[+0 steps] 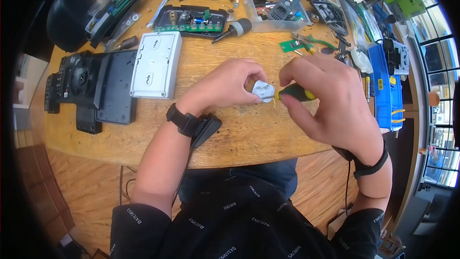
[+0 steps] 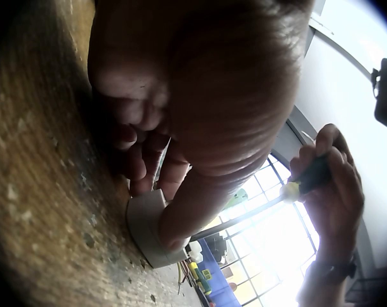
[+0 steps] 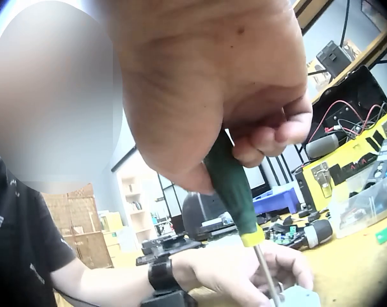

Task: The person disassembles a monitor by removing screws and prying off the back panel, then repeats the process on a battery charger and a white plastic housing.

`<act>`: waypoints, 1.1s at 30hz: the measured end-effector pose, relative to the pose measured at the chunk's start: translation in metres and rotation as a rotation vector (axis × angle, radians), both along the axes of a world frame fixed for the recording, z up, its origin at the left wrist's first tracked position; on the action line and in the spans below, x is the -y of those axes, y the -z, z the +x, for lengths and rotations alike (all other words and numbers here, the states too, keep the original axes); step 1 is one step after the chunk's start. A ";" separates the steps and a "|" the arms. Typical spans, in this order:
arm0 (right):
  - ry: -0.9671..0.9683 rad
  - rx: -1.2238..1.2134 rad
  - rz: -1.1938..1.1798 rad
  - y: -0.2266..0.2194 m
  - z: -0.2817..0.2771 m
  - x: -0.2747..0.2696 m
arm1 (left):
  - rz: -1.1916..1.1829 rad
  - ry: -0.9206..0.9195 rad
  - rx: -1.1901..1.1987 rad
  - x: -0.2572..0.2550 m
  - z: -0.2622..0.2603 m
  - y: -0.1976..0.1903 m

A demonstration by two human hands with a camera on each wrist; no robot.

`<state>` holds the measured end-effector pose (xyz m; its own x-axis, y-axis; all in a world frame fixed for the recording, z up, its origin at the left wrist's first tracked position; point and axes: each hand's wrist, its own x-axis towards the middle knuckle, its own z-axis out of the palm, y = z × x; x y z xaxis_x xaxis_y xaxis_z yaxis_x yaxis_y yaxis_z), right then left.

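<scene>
My left hand (image 1: pixel 227 84) pinches a small white plug-like piece (image 1: pixel 263 91) between thumb and fingers, low over the wooden table. In the left wrist view the white piece (image 2: pixel 149 229) stands close to the tabletop, with the thumb on its side. My right hand (image 1: pixel 330 96) grips the dark green and yellow handle of a screwdriver (image 1: pixel 298 93). The shaft points left, and its tip is at the white piece. In the right wrist view the screwdriver (image 3: pixel 232 185) slants down to the white piece (image 3: pixel 300 298). Thin wires hang beside the piece.
A white panel (image 1: pixel 155 67) and black device parts (image 1: pixel 117 86) lie at the left. Behind the hands are a circuit board in a black shell (image 1: pixel 191 21), a dark cylindrical tool (image 1: pixel 238 28) and a clear box of parts (image 1: pixel 268 25). Green-handled pliers (image 1: pixel 314 41) and blue trays (image 1: pixel 382 91) are at the right.
</scene>
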<state>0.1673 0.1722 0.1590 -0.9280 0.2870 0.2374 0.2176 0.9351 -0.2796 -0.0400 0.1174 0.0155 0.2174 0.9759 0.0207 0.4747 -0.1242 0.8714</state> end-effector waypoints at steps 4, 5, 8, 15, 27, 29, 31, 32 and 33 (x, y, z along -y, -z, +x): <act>0.035 -0.019 -0.018 -0.005 0.000 0.003 | -0.011 0.010 0.020 -0.001 0.000 0.003; 0.115 0.046 0.009 -0.003 0.002 0.003 | 0.048 0.009 0.021 -0.001 0.001 0.008; 0.121 0.012 0.007 0.002 -0.001 0.000 | 0.110 0.000 0.002 0.000 0.000 0.006; 0.111 -0.034 0.022 0.008 0.006 -0.006 | 0.132 0.003 -0.002 0.000 0.000 0.010; 0.085 -0.079 -0.067 0.000 0.010 -0.004 | 0.075 -0.024 0.025 0.001 0.002 0.005; 0.117 0.008 -0.024 -0.004 0.013 -0.002 | 0.074 -0.024 0.017 0.001 0.002 0.005; 0.146 0.094 0.018 -0.004 0.013 -0.002 | 0.072 -0.027 0.007 0.002 0.001 0.005; 0.149 0.075 0.045 -0.002 0.013 -0.002 | 0.078 -0.023 0.007 0.002 0.001 0.005; 0.152 0.056 0.071 0.001 0.013 -0.002 | 0.085 -0.020 0.007 0.002 0.001 0.005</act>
<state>0.1802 0.1739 0.1582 -0.8873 0.4097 0.2117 0.3718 0.9071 -0.1973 -0.0389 0.1159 0.0108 0.1978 0.9746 0.1052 0.4714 -0.1887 0.8615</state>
